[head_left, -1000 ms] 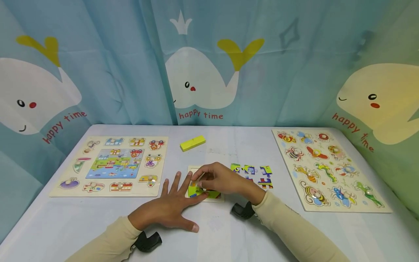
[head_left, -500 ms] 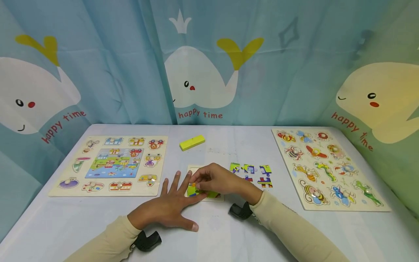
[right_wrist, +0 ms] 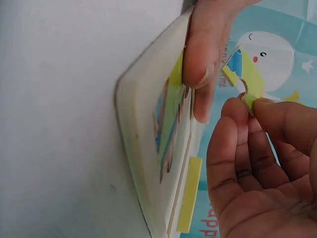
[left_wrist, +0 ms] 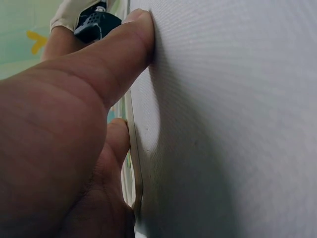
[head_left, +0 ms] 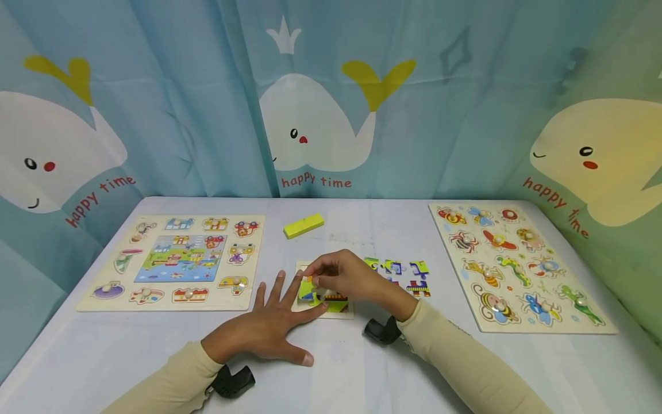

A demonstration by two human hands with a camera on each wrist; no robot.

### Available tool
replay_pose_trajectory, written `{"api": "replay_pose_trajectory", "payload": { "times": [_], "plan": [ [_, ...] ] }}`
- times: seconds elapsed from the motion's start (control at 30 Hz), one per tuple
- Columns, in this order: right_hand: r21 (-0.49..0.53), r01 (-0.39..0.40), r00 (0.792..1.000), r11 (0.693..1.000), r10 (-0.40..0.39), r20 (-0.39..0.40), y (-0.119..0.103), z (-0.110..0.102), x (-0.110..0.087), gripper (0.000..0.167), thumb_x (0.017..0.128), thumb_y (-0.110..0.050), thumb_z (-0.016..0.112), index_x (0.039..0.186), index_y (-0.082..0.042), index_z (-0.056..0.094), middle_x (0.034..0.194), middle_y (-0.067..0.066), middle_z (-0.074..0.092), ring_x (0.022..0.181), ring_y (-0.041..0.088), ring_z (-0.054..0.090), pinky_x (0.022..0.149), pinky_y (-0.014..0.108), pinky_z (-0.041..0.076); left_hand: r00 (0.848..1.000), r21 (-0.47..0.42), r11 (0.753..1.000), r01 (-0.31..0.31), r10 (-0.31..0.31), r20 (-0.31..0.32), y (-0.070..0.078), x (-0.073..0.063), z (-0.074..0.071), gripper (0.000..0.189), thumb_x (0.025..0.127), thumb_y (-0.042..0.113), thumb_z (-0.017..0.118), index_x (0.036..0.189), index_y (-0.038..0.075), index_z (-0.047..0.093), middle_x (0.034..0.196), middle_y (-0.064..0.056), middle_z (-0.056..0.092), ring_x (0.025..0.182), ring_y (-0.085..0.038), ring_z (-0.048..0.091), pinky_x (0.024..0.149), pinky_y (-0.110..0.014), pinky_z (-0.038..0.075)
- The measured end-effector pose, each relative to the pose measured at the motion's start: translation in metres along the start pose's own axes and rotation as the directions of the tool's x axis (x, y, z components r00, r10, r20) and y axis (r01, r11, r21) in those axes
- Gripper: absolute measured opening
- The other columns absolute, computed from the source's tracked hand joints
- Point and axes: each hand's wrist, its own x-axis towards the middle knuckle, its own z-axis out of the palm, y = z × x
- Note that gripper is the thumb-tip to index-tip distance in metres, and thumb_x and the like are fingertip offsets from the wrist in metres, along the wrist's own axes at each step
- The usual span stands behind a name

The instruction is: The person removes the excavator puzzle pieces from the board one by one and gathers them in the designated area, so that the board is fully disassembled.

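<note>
My right hand [head_left: 354, 280] pinches a green and blue jigsaw piece [right_wrist: 253, 79] between thumb and fingers. In the right wrist view the piece is tilted and held apart from a small puzzle board [right_wrist: 140, 114] that has a pale rim. Part of a picture remains in that board, though my hands cover some of it in the head view. My left hand [head_left: 274, 328] has spread, straight fingers, with its fingers touching the board's left side. Its thumb [left_wrist: 133, 29] rests on the table. Several loose jigsaw pieces [head_left: 418, 287] lie right of the board.
A yellow block [head_left: 303, 226] lies behind the board. At the left is a vehicle peg puzzle [head_left: 139, 302]; at the right, an insect peg puzzle [head_left: 486, 319]. A whale-printed curtain [head_left: 424, 144] hangs behind the table [head_left: 341, 374].
My right hand has risen slightly, and the pinched jigsaw piece has come up and tilted, its blue part now showing more. My left hand has stayed in place.
</note>
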Motion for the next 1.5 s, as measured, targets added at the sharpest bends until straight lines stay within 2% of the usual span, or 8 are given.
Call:
{"api": "replay_pose_trajectory", "payload": {
  "times": [0.27,0.67,0.8,1.0,1.13,1.2,1.33,1.5],
  "plan": [
    [-0.034,-0.015,1.0,0.999,0.015,-0.01,0.001,-0.006,-0.004,0.018,0.094,0.001,0.061,0.109,0.002,0.07,0.096,0.003,0.07,0.08,0.014,0.063,0.074,0.027,0.052,1.0,-0.025,1.0,0.006,-0.006,0.008,-0.001,0.0,0.002,0.085,0.077,0.069,0.066,0.15,0.039,0.035,0.161,-0.013,-0.013,0.14,-0.044,-0.021,0.103,-0.07,-0.006],
    [-0.065,-0.074,0.996,0.995,0.071,-0.05,0.002,-0.028,-0.022,0.017,0.093,0.0,0.062,0.108,0.001,0.07,0.1,0.004,0.07,0.085,0.015,0.064,0.075,0.028,0.052,1.0,-0.021,1.0,0.008,-0.008,-0.004,-0.003,0.002,0.002,0.086,0.076,0.07,0.066,0.15,0.041,0.034,0.16,-0.013,-0.014,0.14,-0.044,-0.021,0.104,-0.07,-0.006],
    [-0.067,-0.097,0.995,0.993,0.094,-0.043,0.007,-0.035,-0.031,0.017,0.094,-0.001,0.062,0.108,0.0,0.071,0.1,0.005,0.07,0.085,0.017,0.064,0.072,0.028,0.052,1.0,-0.026,1.0,0.008,-0.008,-0.009,-0.002,0.001,0.003,0.086,0.076,0.07,0.066,0.15,0.041,0.034,0.161,-0.013,-0.014,0.14,-0.044,-0.02,0.104,-0.069,-0.006],
    [-0.072,-0.136,0.991,0.988,0.135,-0.017,0.012,-0.043,-0.043,0.018,0.094,0.0,0.061,0.109,0.001,0.07,0.086,0.005,0.069,0.072,0.023,0.059,0.058,0.027,0.047,1.0,-0.031,1.0,0.001,-0.001,-0.012,-0.002,0.002,0.002,0.086,0.076,0.069,0.067,0.15,0.041,0.034,0.16,-0.013,-0.015,0.14,-0.043,-0.022,0.104,-0.069,-0.008],
    [-0.09,-0.159,0.987,0.983,0.159,-0.008,0.011,-0.048,-0.049,0.018,0.093,0.001,0.06,0.108,0.001,0.07,0.088,0.004,0.069,0.075,0.019,0.062,0.059,0.026,0.048,1.0,-0.032,0.999,-0.002,0.001,-0.016,-0.002,0.002,0.003,0.085,0.077,0.068,0.067,0.15,0.04,0.034,0.16,-0.013,-0.014,0.14,-0.044,-0.021,0.104,-0.069,-0.007],
    [-0.106,-0.16,0.987,0.981,0.161,-0.003,0.01,-0.05,-0.052,0.018,0.093,0.002,0.06,0.106,-0.001,0.071,0.089,0.004,0.07,0.072,0.018,0.061,0.056,0.025,0.047,1.0,-0.029,1.0,0.0,-0.001,-0.018,-0.002,0.002,0.003,0.085,0.077,0.068,0.067,0.15,0.04,0.035,0.161,-0.013,-0.014,0.14,-0.044,-0.021,0.104,-0.069,-0.007],
    [-0.127,-0.134,0.99,0.983,0.137,0.015,0.012,-0.053,-0.056,0.015,0.092,0.002,0.062,0.102,-0.003,0.072,0.091,0.002,0.07,0.072,0.016,0.057,0.059,0.025,0.047,1.0,-0.036,0.999,-0.001,0.0,-0.023,-0.002,0.002,0.004,0.085,0.077,0.067,0.068,0.15,0.04,0.036,0.161,-0.013,-0.014,0.14,-0.044,-0.021,0.104,-0.069,-0.008],
    [-0.106,-0.152,0.987,0.983,0.158,0.044,0.014,-0.056,-0.061,0.014,0.088,0.003,0.066,0.098,-0.003,0.073,0.09,0.001,0.069,0.075,0.017,0.058,0.06,0.024,0.048,1.0,-0.038,0.999,-0.001,0.0,-0.023,-0.002,0.002,0.004,0.085,0.077,0.066,0.069,0.15,0.039,0.036,0.161,-0.013,-0.013,0.14,-0.043,-0.021,0.104,-0.068,-0.008]
  ]
}}
